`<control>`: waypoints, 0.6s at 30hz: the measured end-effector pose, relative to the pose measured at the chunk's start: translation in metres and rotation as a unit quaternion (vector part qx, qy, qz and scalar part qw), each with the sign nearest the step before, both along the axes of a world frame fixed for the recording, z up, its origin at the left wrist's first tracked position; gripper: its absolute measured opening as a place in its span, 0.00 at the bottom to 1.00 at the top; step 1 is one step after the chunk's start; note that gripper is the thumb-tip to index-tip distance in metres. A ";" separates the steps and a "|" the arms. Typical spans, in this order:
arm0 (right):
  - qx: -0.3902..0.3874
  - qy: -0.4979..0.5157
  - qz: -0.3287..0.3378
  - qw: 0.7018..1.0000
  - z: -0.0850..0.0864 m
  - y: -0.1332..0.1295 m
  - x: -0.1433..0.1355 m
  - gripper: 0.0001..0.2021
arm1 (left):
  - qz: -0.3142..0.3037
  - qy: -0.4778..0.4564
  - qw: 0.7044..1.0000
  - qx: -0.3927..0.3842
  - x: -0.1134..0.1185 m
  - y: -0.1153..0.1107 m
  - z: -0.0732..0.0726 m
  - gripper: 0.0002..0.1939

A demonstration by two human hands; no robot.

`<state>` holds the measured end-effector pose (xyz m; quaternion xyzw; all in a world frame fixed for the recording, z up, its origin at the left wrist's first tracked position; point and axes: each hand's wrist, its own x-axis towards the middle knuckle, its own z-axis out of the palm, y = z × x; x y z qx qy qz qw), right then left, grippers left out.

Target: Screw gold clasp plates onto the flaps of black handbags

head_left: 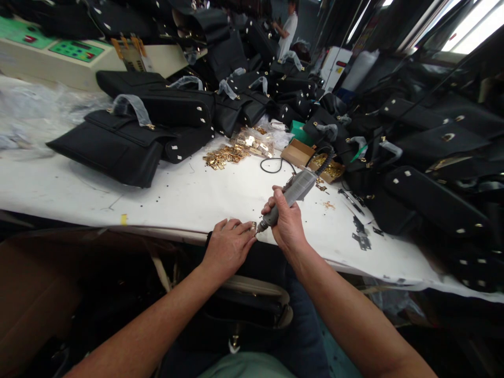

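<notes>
At the table's [177, 197] edge, the right hand [287, 215] is gripping an electric screwdriver [296, 190]. The left hand [230, 244] is resting on a handbag [270, 265], beside a metal plate [254, 226], its grip unclear; panel [76, 50] labels are appearing unreadable.

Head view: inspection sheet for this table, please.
Surface: white tabletop, dark-specked, yellow patch at near edge.
Job items: grey handheld power driver, tip by a small metal plate; black bag at near edge.
Clutter: gold-coloured metal pieces, open brown cardboard box, flat black scraps.
Hands: left hand on black bag, beside driver's tip; right hand grips driver.
Cables: black ribbed cord at driver's rear; thin black looped cable on tabletop.
Surroundings: other black bags, cream machine with green panels, person behind.
</notes>
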<state>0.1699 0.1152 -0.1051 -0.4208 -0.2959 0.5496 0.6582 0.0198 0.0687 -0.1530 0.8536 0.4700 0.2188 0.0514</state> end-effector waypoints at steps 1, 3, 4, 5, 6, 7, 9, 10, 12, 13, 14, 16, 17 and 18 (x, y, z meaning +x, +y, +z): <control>-0.001 -0.001 -0.001 1.000 0.000 0.000 0.000 0.22 | 0.000 -0.001 1.000 0.000 0.000 0.000 0.000 0.12; -0.002 -0.001 -0.002 1.000 -0.001 0.000 0.000 0.22 | 0.001 0.000 1.000 0.001 0.000 0.000 -0.001 0.12; -0.002 -0.001 -0.002 1.000 -0.001 0.000 0.000 0.21 | 0.001 0.000 1.000 0.001 0.000 0.000 -0.001 0.12; -0.001 -0.001 -0.002 1.000 -0.001 0.000 0.000 0.21 | 0.001 0.001 1.000 0.002 0.000 0.000 -0.002 0.12; -0.001 -0.002 -0.001 1.000 -0.002 0.000 0.000 0.21 | 0.001 0.001 1.000 0.002 0.000 0.000 -0.002 0.12; 0.000 -0.003 -0.001 1.000 -0.002 -0.001 -0.001 0.21 | 0.000 0.001 1.000 0.003 0.000 0.000 -0.002 0.12; 0.003 -0.003 -0.003 1.000 -0.002 -0.001 -0.001 0.21 | 0.000 0.000 1.000 0.002 0.000 0.000 -0.003 0.13; 0.003 -0.004 -0.004 1.000 -0.003 -0.002 -0.002 0.21 | -0.001 -0.001 1.000 0.001 0.000 0.000 -0.003 0.13; 0.003 -0.011 -0.006 1.000 -0.004 -0.004 -0.003 0.21 | -0.001 -0.003 1.000 -0.002 0.000 0.000 -0.003 0.13; 0.003 -0.016 -0.006 1.000 -0.005 -0.005 -0.003 0.21 | 0.000 -0.004 1.000 -0.004 0.000 0.000 -0.003 0.12; 0.004 -0.020 -0.007 1.000 -0.005 -0.006 -0.004 0.21 | 0.000 -0.004 1.000 -0.004 0.000 0.000 -0.003 0.12; 0.006 -0.021 -0.009 1.000 -0.006 -0.008 -0.004 0.21 | 0.001 -0.007 1.000 -0.003 0.000 0.000 -0.003 0.12; 0.007 -0.020 -0.010 1.000 -0.006 -0.008 -0.004 0.21 | 0.001 -0.007 1.000 -0.002 0.000 0.000 -0.003 0.11; 0.008 -0.018 -0.013 1.000 -0.006 -0.008 -0.004 0.20 | 0.001 -0.008 1.000 -0.001 0.000 0.000 -0.003 0.11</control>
